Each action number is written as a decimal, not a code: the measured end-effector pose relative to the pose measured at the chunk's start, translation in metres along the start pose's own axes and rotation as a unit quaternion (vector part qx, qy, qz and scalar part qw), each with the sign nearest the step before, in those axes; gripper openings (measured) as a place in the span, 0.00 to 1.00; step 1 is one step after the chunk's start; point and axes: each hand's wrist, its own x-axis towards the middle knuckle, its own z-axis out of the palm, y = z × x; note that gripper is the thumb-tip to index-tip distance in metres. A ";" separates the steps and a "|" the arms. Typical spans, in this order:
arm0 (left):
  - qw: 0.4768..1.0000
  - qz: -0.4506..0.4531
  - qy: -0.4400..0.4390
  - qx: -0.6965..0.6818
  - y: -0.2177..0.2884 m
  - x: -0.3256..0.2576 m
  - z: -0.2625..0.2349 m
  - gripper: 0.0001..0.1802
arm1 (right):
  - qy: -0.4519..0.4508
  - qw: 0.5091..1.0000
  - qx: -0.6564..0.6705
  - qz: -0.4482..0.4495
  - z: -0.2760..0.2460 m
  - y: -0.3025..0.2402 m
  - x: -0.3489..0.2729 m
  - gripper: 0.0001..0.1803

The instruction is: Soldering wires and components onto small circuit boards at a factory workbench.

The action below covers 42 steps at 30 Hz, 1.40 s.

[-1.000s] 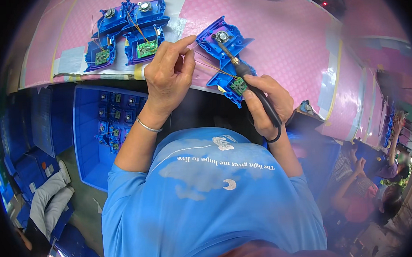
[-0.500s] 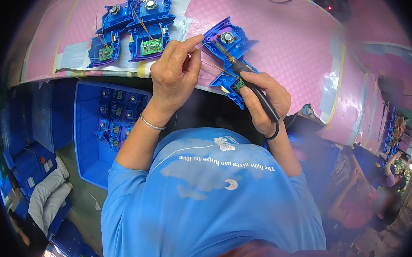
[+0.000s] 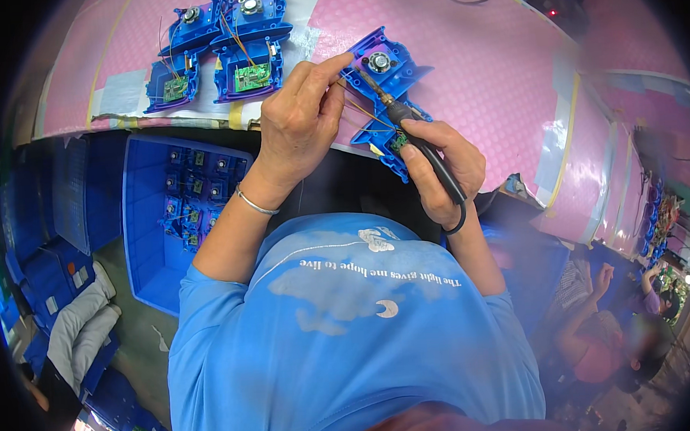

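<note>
Black soldering iron [image 3: 405, 117] in right hand [image 3: 464, 162]

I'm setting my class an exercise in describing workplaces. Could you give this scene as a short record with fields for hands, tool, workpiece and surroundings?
Left hand: index fingertip at the near-left edge of a blue casing; grip on a wire unclear
Right hand: holding a soldering iron by its dark handle
Iron's tip: over the casing, beside a round silver part; contact unclear
Workpiece: open casing, green circuit board partly hidden
Bench left: two similar open units
Below: blue bin holding similar parts
</note>
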 end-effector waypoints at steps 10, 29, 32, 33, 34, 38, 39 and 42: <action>0.997 -0.067 -0.011 -0.020 0.005 -0.005 -0.025 0.15 | -0.006 1.000 0.010 -0.007 -0.006 -0.001 -0.003 0.15; 0.984 0.163 -0.044 0.059 -0.003 0.011 -0.016 0.14 | -0.014 1.000 0.025 0.009 -0.010 -0.002 -0.004 0.16; 0.983 0.158 -0.070 0.070 -0.006 0.013 -0.012 0.15 | -0.015 1.000 0.025 0.010 -0.011 -0.002 -0.004 0.16; 0.984 0.145 -0.076 0.068 -0.006 0.011 -0.012 0.17 | -0.015 1.000 0.024 0.011 -0.011 -0.001 -0.004 0.16; 0.986 0.132 -0.082 0.067 -0.007 0.010 -0.013 0.18 | -0.014 1.000 0.025 0.009 -0.011 -0.001 -0.004 0.16; 0.986 0.123 -0.089 0.068 -0.008 0.008 -0.013 0.18 | -0.016 1.000 0.023 0.012 -0.010 0.000 -0.003 0.16; 0.986 0.129 -0.084 0.070 -0.008 0.008 -0.013 0.18 | -0.016 1.000 0.023 0.012 -0.010 0.001 -0.003 0.16; 0.985 0.136 -0.077 0.068 -0.009 0.008 -0.013 0.19 | -0.015 1.000 0.025 0.013 -0.008 0.002 -0.003 0.15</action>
